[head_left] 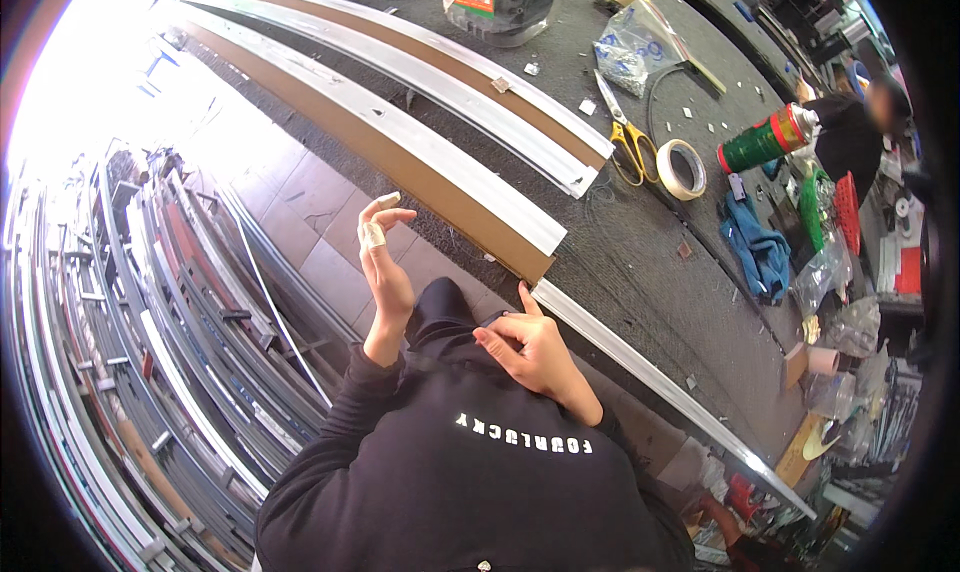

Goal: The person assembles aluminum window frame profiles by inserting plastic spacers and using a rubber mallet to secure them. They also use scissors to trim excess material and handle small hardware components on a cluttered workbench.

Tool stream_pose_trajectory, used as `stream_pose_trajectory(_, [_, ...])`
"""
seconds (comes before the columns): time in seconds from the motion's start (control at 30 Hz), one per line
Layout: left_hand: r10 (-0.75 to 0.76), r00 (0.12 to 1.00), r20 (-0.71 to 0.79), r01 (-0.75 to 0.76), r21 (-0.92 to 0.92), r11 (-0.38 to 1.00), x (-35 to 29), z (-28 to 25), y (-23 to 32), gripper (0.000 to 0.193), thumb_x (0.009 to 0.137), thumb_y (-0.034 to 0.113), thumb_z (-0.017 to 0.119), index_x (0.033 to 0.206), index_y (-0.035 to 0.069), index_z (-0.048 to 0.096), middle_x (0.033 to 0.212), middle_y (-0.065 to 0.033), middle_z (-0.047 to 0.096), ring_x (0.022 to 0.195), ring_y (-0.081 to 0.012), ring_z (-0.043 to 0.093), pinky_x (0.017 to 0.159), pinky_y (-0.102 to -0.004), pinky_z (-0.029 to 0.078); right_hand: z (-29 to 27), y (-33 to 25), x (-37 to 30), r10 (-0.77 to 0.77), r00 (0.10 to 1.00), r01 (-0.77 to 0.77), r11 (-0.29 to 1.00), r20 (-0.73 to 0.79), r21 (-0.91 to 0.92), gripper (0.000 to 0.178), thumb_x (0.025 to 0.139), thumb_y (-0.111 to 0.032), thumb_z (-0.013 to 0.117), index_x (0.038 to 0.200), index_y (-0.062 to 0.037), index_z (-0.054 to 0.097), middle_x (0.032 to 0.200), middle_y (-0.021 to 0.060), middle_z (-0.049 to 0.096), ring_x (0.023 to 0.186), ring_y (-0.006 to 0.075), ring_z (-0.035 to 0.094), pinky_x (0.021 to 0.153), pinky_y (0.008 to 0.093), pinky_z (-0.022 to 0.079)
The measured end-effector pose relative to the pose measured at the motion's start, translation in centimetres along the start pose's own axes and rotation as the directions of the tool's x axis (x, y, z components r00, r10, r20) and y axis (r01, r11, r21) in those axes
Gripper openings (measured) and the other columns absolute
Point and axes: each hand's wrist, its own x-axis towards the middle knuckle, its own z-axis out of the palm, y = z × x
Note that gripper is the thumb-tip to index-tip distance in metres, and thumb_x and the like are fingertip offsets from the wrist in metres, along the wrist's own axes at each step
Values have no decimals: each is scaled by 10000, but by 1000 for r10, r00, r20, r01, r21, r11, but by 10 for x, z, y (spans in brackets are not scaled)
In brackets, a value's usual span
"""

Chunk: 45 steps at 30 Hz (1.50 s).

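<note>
My left hand [388, 277] is raised beside the long white and brown profile [420, 142] with its fingers apart and partly bent. Pale tape or bandage wraps two of its fingers, and I see nothing in its grasp. My right hand [540, 357] has its index finger stretched up to the near end corner of that profile, seemingly touching it, while the other fingers curl loosely and hold nothing I can see. A thin white strip [650, 382] runs from this corner toward the lower right along the bench edge. A second white and brown profile [440, 57] lies parallel, farther off.
On the dark bench [640, 272] lie yellow-handled scissors [630, 147], a tape roll [682, 169], a green and red spray can [765, 140], a blue cloth [757, 247] and a plastic bag [630, 47]. Racked metal bars [190, 372] fill the left. Another person [850, 127] is at the far right.
</note>
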Motion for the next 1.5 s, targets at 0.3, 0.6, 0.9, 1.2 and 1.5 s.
stream_pose_trajectory(0.3, [252,903,347,-253,-43,966,56,-2,6,603,1046,427,296,900,28,722,1222,-178,586,1197,-317,488,1020,-431,374,46,3,7,-51,886,29,998,-461,-55,304,932,-163,699,647,-61,675,516,9,518,455,144,470,1165,526,300])
stream_pose_trajectory(0.6, [383,656,650,-358,-178,917,66,-3,4,490,997,409,393,942,62,734,1179,-173,575,1161,-346,491,991,-456,396,88,8,23,-40,681,-53,993,-731,-104,352,968,-130,608,620,-75,615,562,-9,547,571,136,538,1041,461,332])
stream_pose_trajectory(0.9, [371,257,892,-442,-232,866,59,5,15,523,741,202,810,1234,115,660,1291,-117,610,1228,-316,582,1019,-446,473,100,-29,24,98,562,93,979,-821,180,392,1016,-211,497,672,-65,615,620,-9,574,524,86,473,1075,447,303])
stream_pose_trajectory(1.2, [532,218,818,-572,-334,749,50,32,22,380,749,197,804,1117,147,726,1144,-32,691,919,-230,711,806,-343,573,72,-55,17,67,614,189,955,-786,229,453,1038,-325,428,770,-30,642,693,35,594,632,124,550,1087,433,323])
stream_pose_trajectory(1.5, [416,224,881,-525,-250,813,53,40,25,358,676,87,823,1022,138,743,1149,-46,685,885,-237,721,759,-348,583,-18,-4,-55,-151,728,-554,445,-669,-704,414,763,-309,824,1046,-50,672,994,74,671,1003,289,588,835,400,467])
